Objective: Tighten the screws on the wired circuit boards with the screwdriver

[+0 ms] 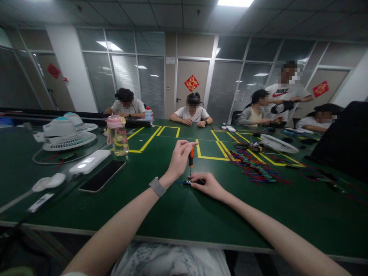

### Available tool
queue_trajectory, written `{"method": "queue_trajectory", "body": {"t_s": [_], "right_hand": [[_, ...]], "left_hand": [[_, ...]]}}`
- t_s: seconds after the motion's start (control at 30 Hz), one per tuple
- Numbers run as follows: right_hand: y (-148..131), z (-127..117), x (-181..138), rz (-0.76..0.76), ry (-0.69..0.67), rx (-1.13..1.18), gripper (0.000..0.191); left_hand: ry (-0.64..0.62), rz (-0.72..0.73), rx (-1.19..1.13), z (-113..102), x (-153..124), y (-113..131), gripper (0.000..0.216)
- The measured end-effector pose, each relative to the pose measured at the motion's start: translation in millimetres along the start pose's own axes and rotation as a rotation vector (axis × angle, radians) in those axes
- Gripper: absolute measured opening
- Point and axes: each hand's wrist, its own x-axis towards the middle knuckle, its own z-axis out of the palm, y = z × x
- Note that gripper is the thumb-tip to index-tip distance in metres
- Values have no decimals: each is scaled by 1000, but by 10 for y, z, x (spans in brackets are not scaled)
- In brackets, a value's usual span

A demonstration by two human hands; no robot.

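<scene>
My left hand [178, 159], with a watch on its wrist, is closed around the handle of a screwdriver [191, 156] with an orange and black grip. The screwdriver stands upright, its thin shaft pointing down at a small electronic part [188, 182] on the green table [161, 214]. Blue wire sticks out to the left of that part. My right hand [209, 186] rests on the table with thumb and fingers pinched on the part, and something dark shows between them. Where exactly the screwdriver's tip meets the part is too small to make out.
A phone [102, 175], a white power bank [89, 161], a pink-lidded bottle [117, 138] and white fans [66, 132] are on the left. Right of my hands lie a row of wired circuit boards [253, 165], a fan grille [278, 143] and a black screen [342, 142]. Several people are across the table.
</scene>
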Motion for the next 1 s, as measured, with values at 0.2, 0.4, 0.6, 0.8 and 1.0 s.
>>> {"method": "queue_trajectory", "body": {"t_s": [0.2, 0.4, 0.6, 0.8, 1.0], "right_hand": [[-10, -7, 0, -9, -9, -19, 22], [3, -1, 0, -16, -2, -20, 23], [27, -4, 5, -22, -3, -22, 24], [55, -8, 10, -53, -6, -11, 22], [85, -12, 6, -66, -16, -20, 23]], "left_hand": [[-78, -93, -192, 39, -14, -10, 29], [2, 20, 24, 20, -25, -13, 22], [-113, -99, -181, 52, -26, -23, 32], [-26, 47, 38, 42, -50, 5, 22], [-119, -47, -188, 80, -37, 1, 31]]}}
